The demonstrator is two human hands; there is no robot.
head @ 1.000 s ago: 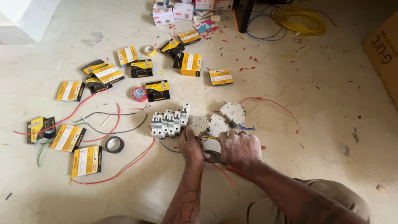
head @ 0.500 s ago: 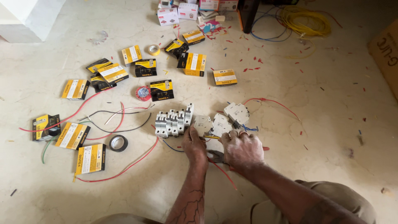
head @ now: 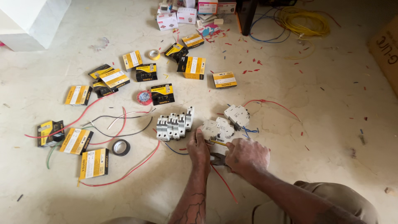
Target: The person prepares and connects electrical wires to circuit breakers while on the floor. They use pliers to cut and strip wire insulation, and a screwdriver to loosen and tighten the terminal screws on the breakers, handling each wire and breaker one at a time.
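A pair of pliers (head: 218,159) is clasped in the right hand (head: 247,155), over a red wire (head: 224,182). The left hand (head: 199,148) is closed on a white breaker (head: 217,129). Just left, a breaker row (head: 175,125) is seen; beyond, yellow boxes (head: 191,66) are scattered on the floor (head: 323,124).

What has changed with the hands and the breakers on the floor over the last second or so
Almost nothing. The left hand stays pressed on the white breakers, and the right hand keeps its grip on the pliers at the red wire. Nothing was picked up or let go. The breaker row, tape rolls and yellow boxes lie where they were; only the camera shifted slightly.
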